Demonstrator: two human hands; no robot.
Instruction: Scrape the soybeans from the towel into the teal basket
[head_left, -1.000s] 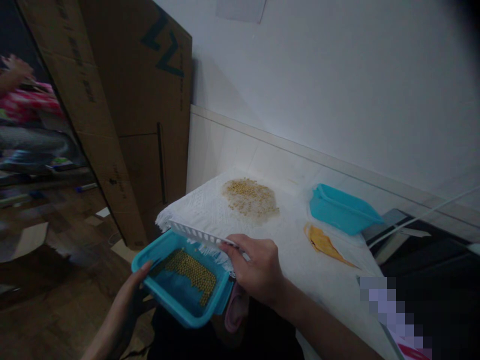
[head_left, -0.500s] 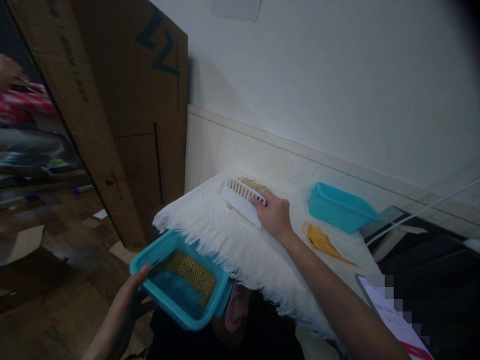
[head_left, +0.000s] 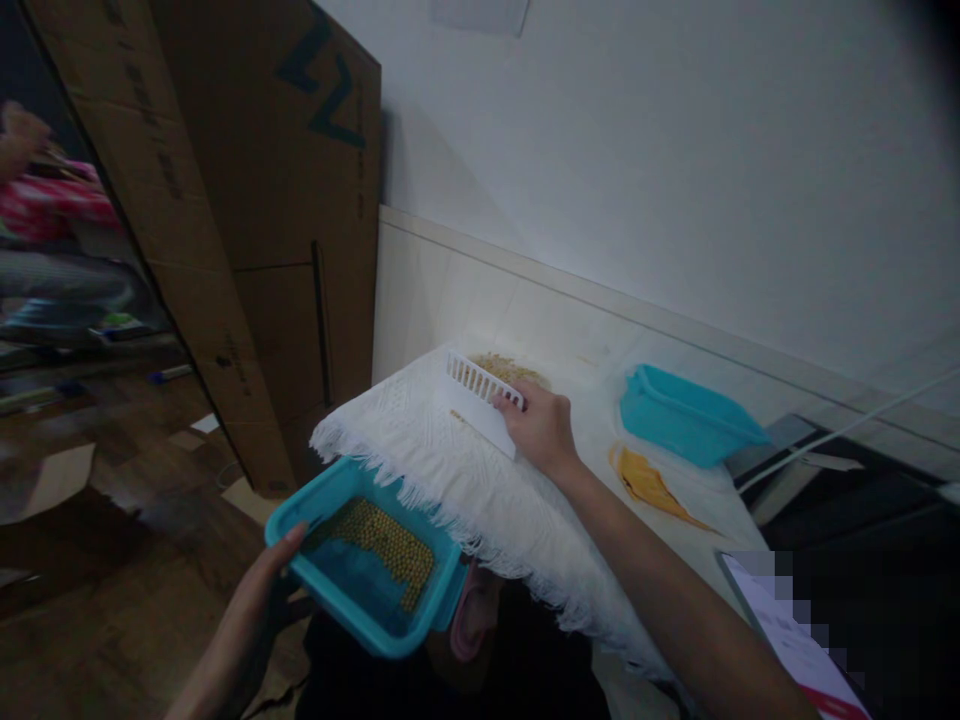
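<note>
My left hand (head_left: 259, 600) grips the near left rim of a teal plastic tub (head_left: 352, 612) held below the table's edge; yellow beans (head_left: 386, 540) lie in a patch inside it. My right hand (head_left: 541, 428) reaches across the white fringed cloth (head_left: 450, 480) and is closed on a white slotted plastic scraper (head_left: 480, 398), which stands on edge beside a heap of yellow beans (head_left: 502, 367) at the far side of the cloth.
A second teal tub (head_left: 686, 415) sits at the right near the wall, with a yellow stain (head_left: 649, 485) on the cloth in front of it. A tall cardboard box (head_left: 247, 210) leans at the left. A paper (head_left: 795, 650) lies at the lower right.
My right hand carried the scraper from the table's near edge over the tub back across the cloth to the bean heap. The tub in my left hand stayed where it was.
</note>
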